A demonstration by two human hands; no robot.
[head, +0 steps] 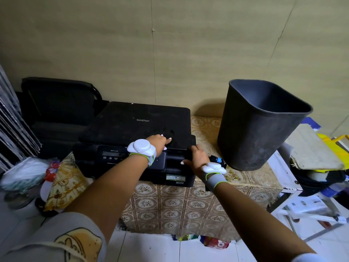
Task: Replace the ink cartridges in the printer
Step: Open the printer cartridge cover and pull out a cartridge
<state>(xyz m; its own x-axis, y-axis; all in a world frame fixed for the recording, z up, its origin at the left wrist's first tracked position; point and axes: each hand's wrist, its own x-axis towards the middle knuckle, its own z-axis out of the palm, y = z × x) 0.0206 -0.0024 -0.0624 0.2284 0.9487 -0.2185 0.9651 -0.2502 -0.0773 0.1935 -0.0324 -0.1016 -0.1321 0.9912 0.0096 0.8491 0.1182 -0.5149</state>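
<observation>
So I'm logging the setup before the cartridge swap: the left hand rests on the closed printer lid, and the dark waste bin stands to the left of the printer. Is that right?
Not quite. The head view shows the dark waste bin standing to the right of the printer, on the patterned cloth. The rest holds: the left hand rests on the closed lid.

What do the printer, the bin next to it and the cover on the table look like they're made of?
The printer: probably hard black plastic, matte and dusty on its flat lid, with smudges near the left hand. The bin: likely moulded dark grey plastic, dull and scuffed, with a rolled rim. The table cover: seemingly printed vinyl or oilcloth, though cloth is possible; its beige floral tile pattern hangs over the edge.
</observation>
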